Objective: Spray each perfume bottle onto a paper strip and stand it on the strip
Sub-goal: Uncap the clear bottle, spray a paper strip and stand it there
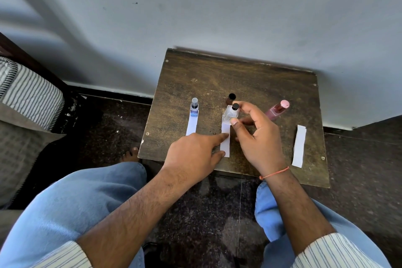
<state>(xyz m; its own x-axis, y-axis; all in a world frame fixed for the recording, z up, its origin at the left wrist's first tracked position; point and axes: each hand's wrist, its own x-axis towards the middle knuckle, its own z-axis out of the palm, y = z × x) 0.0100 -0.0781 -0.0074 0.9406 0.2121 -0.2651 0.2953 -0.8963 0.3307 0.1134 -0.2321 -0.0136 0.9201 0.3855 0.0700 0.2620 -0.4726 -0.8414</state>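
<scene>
Three white paper strips lie on a small dark wooden table (pixel 272 85). A blue-labelled spray bottle (pixel 194 109) stands on the far end of the left strip (pixel 191 125). My right hand (pixel 258 135) is shut on a clear square bottle with a black cap (pixel 231 113), holding it at the far end of the middle strip (pixel 225 140). My left hand (pixel 193 154) presses that strip down with its index finger, fingers spread. The right strip (pixel 299 146) lies bare. A pink bottle (pixel 277 110) stands behind my right hand.
A small brown bottle with a black cap (pixel 230 98) stands behind the clear one. The table backs onto a pale wall. My knees in blue jeans flank the near table edge. A striped cushion (pixel 28 91) sits at the left over a dark floor.
</scene>
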